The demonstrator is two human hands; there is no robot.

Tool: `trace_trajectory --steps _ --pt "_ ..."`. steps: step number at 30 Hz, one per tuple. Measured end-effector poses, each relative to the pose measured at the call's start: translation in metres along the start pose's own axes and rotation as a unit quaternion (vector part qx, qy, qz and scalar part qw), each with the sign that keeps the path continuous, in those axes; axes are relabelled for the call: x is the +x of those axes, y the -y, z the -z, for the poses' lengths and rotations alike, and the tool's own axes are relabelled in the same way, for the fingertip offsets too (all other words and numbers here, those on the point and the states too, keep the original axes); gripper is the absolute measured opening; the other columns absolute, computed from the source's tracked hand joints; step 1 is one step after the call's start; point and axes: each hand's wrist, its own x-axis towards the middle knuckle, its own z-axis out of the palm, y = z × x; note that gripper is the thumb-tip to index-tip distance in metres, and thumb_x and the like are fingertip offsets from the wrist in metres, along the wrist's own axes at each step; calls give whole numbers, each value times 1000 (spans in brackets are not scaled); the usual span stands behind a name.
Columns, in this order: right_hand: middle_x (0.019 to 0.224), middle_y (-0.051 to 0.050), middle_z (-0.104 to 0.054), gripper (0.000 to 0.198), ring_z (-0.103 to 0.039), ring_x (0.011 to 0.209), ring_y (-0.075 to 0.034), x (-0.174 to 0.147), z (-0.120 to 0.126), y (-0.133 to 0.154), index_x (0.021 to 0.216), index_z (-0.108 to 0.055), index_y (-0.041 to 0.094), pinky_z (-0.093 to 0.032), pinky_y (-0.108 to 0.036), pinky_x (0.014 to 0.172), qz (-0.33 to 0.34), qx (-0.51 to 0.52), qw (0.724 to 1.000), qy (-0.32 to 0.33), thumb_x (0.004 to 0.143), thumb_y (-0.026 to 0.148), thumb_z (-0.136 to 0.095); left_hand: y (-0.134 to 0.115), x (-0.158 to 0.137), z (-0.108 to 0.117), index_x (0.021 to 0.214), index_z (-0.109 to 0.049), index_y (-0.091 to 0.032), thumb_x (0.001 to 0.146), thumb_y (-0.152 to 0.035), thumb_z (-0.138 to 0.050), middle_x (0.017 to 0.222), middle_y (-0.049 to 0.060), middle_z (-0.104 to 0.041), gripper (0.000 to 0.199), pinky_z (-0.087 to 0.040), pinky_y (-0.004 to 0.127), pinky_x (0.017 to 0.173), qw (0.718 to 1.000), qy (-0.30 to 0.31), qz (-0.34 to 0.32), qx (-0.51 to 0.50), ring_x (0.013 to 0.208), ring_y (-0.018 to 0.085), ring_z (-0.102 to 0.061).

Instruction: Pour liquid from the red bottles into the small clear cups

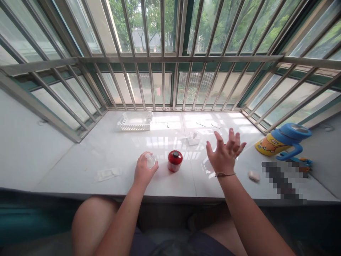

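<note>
My left hand (pixel 143 167) is closed around a small clear container (pixel 151 161), its fingers and thumb on the container's sides, low over the white ledge. Just to the right of it, a round red jar (pixel 175 161) with a black knob on top stands upright and untouched. Farther right, my right hand (pixel 224 151) is raised with its fingers spread and nothing visible in it. A bit of something red peeks out behind that hand, mostly hidden. Between the hands and farther back sits another small clear object (pixel 193 139), whose kind I cannot make out.
A white perforated basket (pixel 135 121) stands at the back left. Flat white packets (pixel 108 174) lie at the left. To the right are a small pale block (pixel 254 176) and a blue-and-yellow bottle (pixel 282 140) with a handle. Metal window bars (pixel 176 85) border the ledge's back.
</note>
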Motion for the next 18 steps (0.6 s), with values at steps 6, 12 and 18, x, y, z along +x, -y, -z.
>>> trace_trajectory --steps 6,12,18 --pt "152 -16 -55 28 -49 131 -39 8 -50 -51 120 -73 22 -45 -52 105 34 34 999 -24 100 37 -60 1 -1 -2 123 -64 -24 87 -33 -74 132 10 -68 39 -54 47 112 1000 -11 -7 6 122 31 -67" --pt "133 -14 -65 17 -54 121 -33 37 -99 -69 96 -76 21 -45 -48 105 69 85 991 -76 96 22 -59 2 0 -2 122 -64 -24 86 -33 -74 132 9 -68 38 -54 47 111 1000 -12 -11 5 122 31 -67" --pt "149 -16 -58 20 -49 137 -32 69 -118 -68 101 -76 20 -37 -51 119 102 122 986 -41 97 25 -57 2 0 -1 122 -64 -24 86 -32 -74 132 9 -68 39 -54 47 111 1000 -8 -11 -4 123 31 -67"
